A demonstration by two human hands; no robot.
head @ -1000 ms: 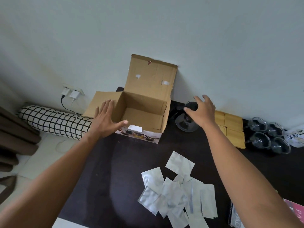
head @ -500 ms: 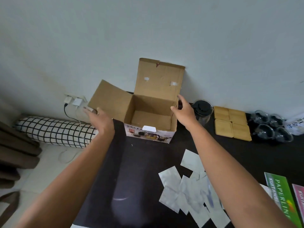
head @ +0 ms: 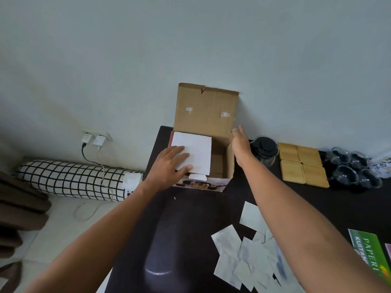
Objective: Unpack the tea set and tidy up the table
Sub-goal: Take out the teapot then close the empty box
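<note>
A cardboard box (head: pixel 206 108) stands at the back of the dark table (head: pixel 190 218), its rear flap upright against the wall. My left hand (head: pixel 169 166) lies flat on the white-faced left side flap (head: pixel 195 154), pressing it over the box's opening. My right hand (head: pixel 240 142) rests, fingers straight, against the box's right edge. To the right stand a glass teapot (head: pixel 264 150) with a black lid, several square bamboo coasters (head: pixel 302 164) and several glass cups (head: pixel 351 168).
Several silvery foil sachets (head: pixel 247 252) lie scattered on the table's near right. A green booklet (head: pixel 368 250) lies at the right edge. Left of the table, on the floor, are a checked bolster (head: pixel 72 178) and chargers plugged into a wall socket (head: pixel 95 139).
My left hand has swung the left side flap from hanging outward to folded over the box's opening. My right hand has shifted slightly along the box's right edge.
</note>
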